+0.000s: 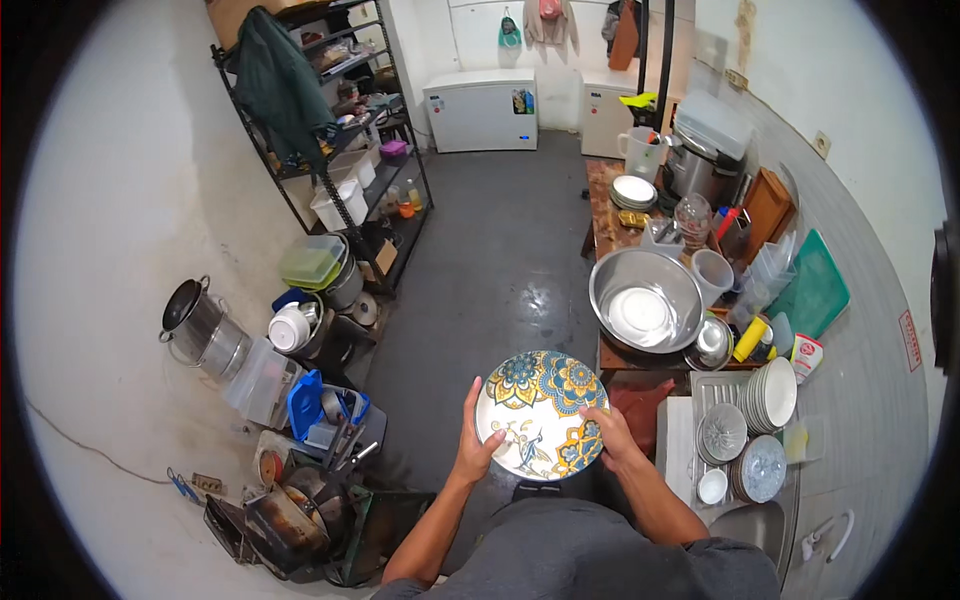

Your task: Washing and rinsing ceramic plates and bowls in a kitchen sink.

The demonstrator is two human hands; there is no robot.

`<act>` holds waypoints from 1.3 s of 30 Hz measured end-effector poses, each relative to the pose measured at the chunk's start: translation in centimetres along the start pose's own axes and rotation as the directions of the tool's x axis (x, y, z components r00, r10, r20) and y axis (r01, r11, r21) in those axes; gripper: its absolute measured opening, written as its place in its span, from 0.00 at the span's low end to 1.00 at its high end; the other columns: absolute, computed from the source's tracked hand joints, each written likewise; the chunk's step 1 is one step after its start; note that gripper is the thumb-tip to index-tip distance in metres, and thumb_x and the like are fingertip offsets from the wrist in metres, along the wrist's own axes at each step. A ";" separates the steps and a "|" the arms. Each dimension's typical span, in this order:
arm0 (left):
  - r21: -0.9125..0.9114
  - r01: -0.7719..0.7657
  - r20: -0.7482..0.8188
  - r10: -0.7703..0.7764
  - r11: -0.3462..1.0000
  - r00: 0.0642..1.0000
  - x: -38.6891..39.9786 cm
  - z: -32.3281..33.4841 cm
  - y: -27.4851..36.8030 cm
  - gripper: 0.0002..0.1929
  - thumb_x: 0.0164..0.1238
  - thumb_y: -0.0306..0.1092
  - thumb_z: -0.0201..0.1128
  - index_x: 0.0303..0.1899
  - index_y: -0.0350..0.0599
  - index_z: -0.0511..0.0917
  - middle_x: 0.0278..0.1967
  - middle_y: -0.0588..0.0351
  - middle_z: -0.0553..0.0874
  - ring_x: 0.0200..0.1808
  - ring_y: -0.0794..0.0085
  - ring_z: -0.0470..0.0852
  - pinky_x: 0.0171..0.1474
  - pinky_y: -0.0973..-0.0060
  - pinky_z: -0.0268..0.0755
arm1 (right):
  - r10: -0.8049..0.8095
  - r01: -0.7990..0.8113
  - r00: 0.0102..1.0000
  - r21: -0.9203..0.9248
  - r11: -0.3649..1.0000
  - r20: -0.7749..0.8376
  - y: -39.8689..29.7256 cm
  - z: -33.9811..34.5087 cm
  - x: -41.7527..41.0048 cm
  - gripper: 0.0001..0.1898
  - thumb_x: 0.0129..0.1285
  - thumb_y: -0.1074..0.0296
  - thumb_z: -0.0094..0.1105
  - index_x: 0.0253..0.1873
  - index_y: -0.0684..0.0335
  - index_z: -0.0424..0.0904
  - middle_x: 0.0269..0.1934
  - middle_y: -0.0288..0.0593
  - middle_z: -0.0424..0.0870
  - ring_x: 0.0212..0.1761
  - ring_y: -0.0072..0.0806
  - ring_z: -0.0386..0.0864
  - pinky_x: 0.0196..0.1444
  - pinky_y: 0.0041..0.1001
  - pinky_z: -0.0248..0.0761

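Note:
A round plate [536, 420] with a blue and yellow floral pattern is held in front of my body, over the grey floor. My left hand [480, 442] grips its left edge, the thumb lying on the patterned face. On the right edge my right hand [607, 435] holds it, thumb also on top. Whether more plates lie underneath cannot be seen. To the right, a steel drainboard [701, 382] carries a row of upright white plates [769, 395], glass bowls [722, 433], a stack of patterned plates [759, 469] and a small white bowl [712, 487].
A large steel basin [646, 300] sits on the wooden table [606, 199] beside stacked white plates [634, 192]. The sink [750, 525] is at lower right. Along the left stand a metal shelf rack [330, 180], pots [202, 330] and a blue-lidded box [306, 405]. White chest freezers [480, 112] stand behind.

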State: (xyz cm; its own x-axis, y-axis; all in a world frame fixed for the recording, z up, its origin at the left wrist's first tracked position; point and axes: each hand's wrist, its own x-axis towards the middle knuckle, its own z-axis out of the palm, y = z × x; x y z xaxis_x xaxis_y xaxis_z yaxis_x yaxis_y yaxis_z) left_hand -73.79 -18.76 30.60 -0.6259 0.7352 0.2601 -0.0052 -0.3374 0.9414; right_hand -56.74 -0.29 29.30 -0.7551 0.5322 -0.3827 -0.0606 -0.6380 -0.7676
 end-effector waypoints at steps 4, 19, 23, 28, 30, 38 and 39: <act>-0.202 0.103 0.094 -0.085 0.974 0.992 0.6 2.0 -0.8 0.58 0.62 0.56 0.73 0.82 0.47 0.40 0.76 0.38 0.60 0.77 0.53 0.63 0.77 0.56 0.58 | -0.025 0.026 0.999 0.025 0.999 -0.030 -1.0 -2.1 -1.4 0.18 0.70 0.70 0.59 0.61 0.73 0.78 0.52 0.48 0.88 0.48 0.33 0.88 0.52 0.30 0.79; 0.206 -0.615 0.674 0.345 0.761 0.653 12.8 9.5 -10.6 0.31 0.57 0.30 0.79 0.46 0.54 0.57 0.60 0.46 0.69 0.75 0.30 0.64 0.72 0.48 0.69 | -0.115 0.175 0.958 0.220 0.960 -0.263 -4.3 -12.2 -3.6 0.27 0.69 0.76 0.52 0.73 0.71 0.64 0.62 0.56 0.81 0.60 0.42 0.84 0.63 0.38 0.78; 0.135 -0.503 0.652 0.305 0.854 0.694 16.4 13.0 -12.8 0.31 0.55 0.29 0.79 0.45 0.49 0.58 0.50 0.47 0.72 0.72 0.30 0.69 0.69 0.48 0.71 | -0.303 0.346 0.930 0.217 0.913 -0.207 -6.6 -13.9 -2.2 0.33 0.76 0.66 0.46 0.82 0.55 0.50 0.78 0.51 0.62 0.76 0.45 0.68 0.76 0.43 0.63; 0.246 -0.533 0.672 0.253 0.810 0.696 21.5 15.3 -15.9 0.28 0.58 0.24 0.72 0.52 0.38 0.59 0.49 0.43 0.72 0.61 0.44 0.80 0.59 0.55 0.72 | -0.361 0.421 0.887 0.185 0.888 -0.287 -9.9 -14.2 0.5 0.38 0.77 0.38 0.47 0.84 0.39 0.42 0.78 0.48 0.59 0.76 0.41 0.64 0.77 0.45 0.58; 0.226 -0.424 0.650 0.188 0.877 0.736 23.4 16.1 -17.4 0.29 0.57 0.24 0.73 0.52 0.37 0.60 0.49 0.43 0.72 0.62 0.46 0.80 0.60 0.57 0.71 | -0.415 0.483 0.833 0.115 0.868 -0.365 -10.2 -15.8 2.9 0.42 0.73 0.37 0.56 0.83 0.42 0.45 0.74 0.45 0.58 0.71 0.37 0.65 0.74 0.40 0.59; 0.584 -0.009 0.448 -0.313 0.811 0.837 33.1 20.3 -22.0 0.33 0.74 0.50 0.62 0.61 0.27 0.60 0.54 0.25 0.79 0.60 0.35 0.79 0.62 0.53 0.71 | -0.691 0.226 0.526 -0.702 0.675 -0.495 -13.9 -18.8 16.3 0.42 0.65 0.53 0.72 0.70 0.72 0.55 0.63 0.64 0.75 0.65 0.49 0.77 0.68 0.38 0.68; 0.651 0.059 0.389 -0.399 0.757 0.830 34.2 20.6 -22.8 0.36 0.77 0.57 0.58 0.61 0.25 0.60 0.53 0.20 0.80 0.59 0.31 0.80 0.61 0.51 0.71 | -0.686 0.216 0.525 -0.701 0.680 -0.503 -14.0 -19.3 17.6 0.42 0.65 0.53 0.72 0.70 0.72 0.55 0.63 0.64 0.75 0.65 0.49 0.77 0.68 0.38 0.68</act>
State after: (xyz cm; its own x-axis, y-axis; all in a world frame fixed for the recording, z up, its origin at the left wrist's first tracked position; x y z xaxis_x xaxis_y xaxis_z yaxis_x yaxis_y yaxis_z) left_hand -79.01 26.25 22.45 -0.2137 0.9739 -0.0764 0.4667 0.1705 0.8678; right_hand -56.58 28.75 23.37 -0.0267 0.9974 0.0672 0.2529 0.0718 -0.9648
